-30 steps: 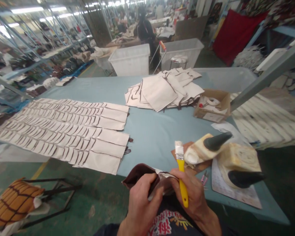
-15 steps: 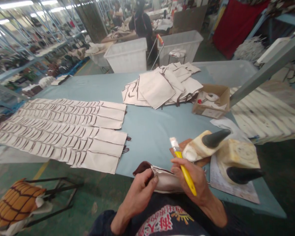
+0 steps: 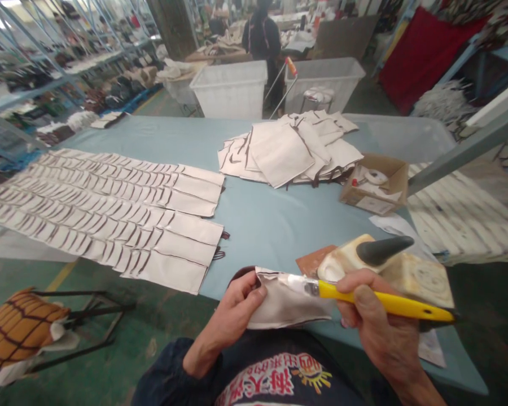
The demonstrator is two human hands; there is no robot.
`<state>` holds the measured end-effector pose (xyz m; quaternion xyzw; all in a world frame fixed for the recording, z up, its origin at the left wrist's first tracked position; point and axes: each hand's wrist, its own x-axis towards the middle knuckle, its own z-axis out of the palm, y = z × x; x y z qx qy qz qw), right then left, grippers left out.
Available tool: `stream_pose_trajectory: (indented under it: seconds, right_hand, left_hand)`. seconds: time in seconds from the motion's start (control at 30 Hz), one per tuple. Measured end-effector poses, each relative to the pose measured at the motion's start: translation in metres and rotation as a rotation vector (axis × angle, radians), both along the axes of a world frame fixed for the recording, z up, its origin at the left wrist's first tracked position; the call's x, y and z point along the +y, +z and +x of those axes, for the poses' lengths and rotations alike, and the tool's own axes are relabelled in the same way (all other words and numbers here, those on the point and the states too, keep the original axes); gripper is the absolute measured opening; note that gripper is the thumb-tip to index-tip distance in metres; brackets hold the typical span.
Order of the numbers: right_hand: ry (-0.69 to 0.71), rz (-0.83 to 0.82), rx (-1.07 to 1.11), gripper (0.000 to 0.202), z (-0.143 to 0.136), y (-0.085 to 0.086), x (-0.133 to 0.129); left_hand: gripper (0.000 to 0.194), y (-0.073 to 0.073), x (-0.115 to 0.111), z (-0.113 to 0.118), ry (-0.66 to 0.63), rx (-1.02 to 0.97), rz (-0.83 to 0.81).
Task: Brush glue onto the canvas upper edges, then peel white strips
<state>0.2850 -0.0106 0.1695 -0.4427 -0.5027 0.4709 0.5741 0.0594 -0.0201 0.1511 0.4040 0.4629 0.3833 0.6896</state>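
My left hand [image 3: 239, 307] pinches the left end of a cream fabric piece [image 3: 290, 307] with dark brown edging, held at the table's front edge. A dark brown part of it shows behind my fingers. In my right hand [image 3: 375, 318] is a paintbrush [image 3: 389, 301] with a yellow handle, its bristles pointing left. The whitened bristle end lies over the upper edge of the fabric piece; whether it touches cannot be made out. Just beyond my right hand lies a stained, cream-coloured plastic container [image 3: 351, 254] with a dark horn-shaped spout, and a second similar container [image 3: 427, 279] is partly hidden.
Overlapping rows of cream panels [image 3: 186, 237] cover the left of the blue table [image 3: 262, 225]. A heap of cream pieces [image 3: 279, 155] lies at the back, beside a cardboard box [image 3: 375, 200]. Beyond are white bins [image 3: 231, 87] and a person [image 3: 261, 36]. A stool [image 3: 25, 327] stands lower left.
My right hand has moved right and turned the paintbrush from upright to nearly level, bringing its bristles over the fabric piece. My left hand keeps its hold, and more of the cream fabric shows.
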Motion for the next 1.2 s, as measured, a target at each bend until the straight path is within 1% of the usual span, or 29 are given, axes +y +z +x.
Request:
stream_pose_trajectory:
  seconds: [0.07, 0.13, 0.2, 0.27, 0.33, 0.4, 0.5, 0.57, 0.67, 0.77, 0.87, 0.93, 1.0, 1.07, 1.13, 1.2]
  right_hand:
    - [0.012, 0.042, 0.025, 0.033, -0.008, 0.001, -0.001]
    - [0.048, 0.076, 0.005, 0.033, -0.013, -0.002, 0.001]
    - [0.084, 0.118, -0.099, 0.03, -0.017, -0.008, 0.005]
    - [0.085, 0.186, -0.245, 0.026, -0.02, -0.016, 0.01]
    - [0.063, 0.248, -0.359, 0.025, -0.021, -0.022, 0.014]
    - [0.014, 0.292, -0.401, 0.026, -0.018, -0.023, 0.014]
    - [-0.046, 0.348, -0.406, 0.025, -0.011, -0.017, 0.009]
    - [-0.018, 0.395, -0.428, 0.024, -0.009, -0.011, 0.006]
    - [0.036, 0.511, -0.531, 0.022, -0.014, -0.003, 0.008]
    - [-0.02, 0.608, -0.609, 0.022, -0.019, 0.005, 0.009]
    - [-0.058, 0.61, -0.619, 0.023, -0.019, 0.011, 0.004]
    - [-0.045, 0.617, -0.615, 0.025, -0.019, 0.013, -0.001]
    - [-0.012, 0.638, -0.625, 0.026, -0.019, 0.011, -0.004]
    - [-0.01, 0.646, -0.643, 0.025, -0.019, 0.007, -0.007]
    - [-0.048, 0.611, -0.639, 0.024, -0.018, 0.004, -0.009]
    - [-0.097, 0.521, -0.565, 0.023, -0.018, 0.002, -0.012]
  left_hand:
    - [0.043, 0.002, 0.003, -0.003, -0.005, 0.0, 0.016]
    - [0.041, 0.004, 0.004, -0.005, -0.02, 0.007, 0.019]
    - [0.041, 0.004, 0.003, -0.005, -0.045, 0.003, -0.002]
    - [0.043, 0.003, 0.001, -0.004, -0.059, -0.02, -0.034]
    - [0.045, 0.0, -0.001, -0.002, -0.047, -0.051, -0.067]
    - [0.045, -0.002, -0.003, -0.001, -0.016, -0.065, -0.095]
    - [0.043, -0.001, -0.004, 0.001, 0.003, -0.074, -0.12]
    - [0.042, 0.0, -0.004, 0.002, -0.012, -0.087, -0.125]
    - [0.043, 0.002, -0.006, 0.004, -0.026, -0.072, -0.106]
    - [0.044, 0.001, -0.009, 0.005, -0.016, -0.049, -0.103]
    - [0.044, 0.0, -0.012, 0.006, -0.003, -0.055, -0.124]
    - [0.042, 0.0, -0.014, 0.006, -0.008, -0.049, -0.114]
    - [0.041, 0.001, -0.017, 0.007, -0.016, -0.035, -0.095]
    - [0.042, 0.001, -0.019, 0.007, -0.027, -0.016, -0.083]
    - [0.041, 0.002, -0.021, 0.006, -0.047, 0.01, -0.056]
    - [0.036, 0.002, -0.024, 0.005, -0.067, 0.082, 0.047]
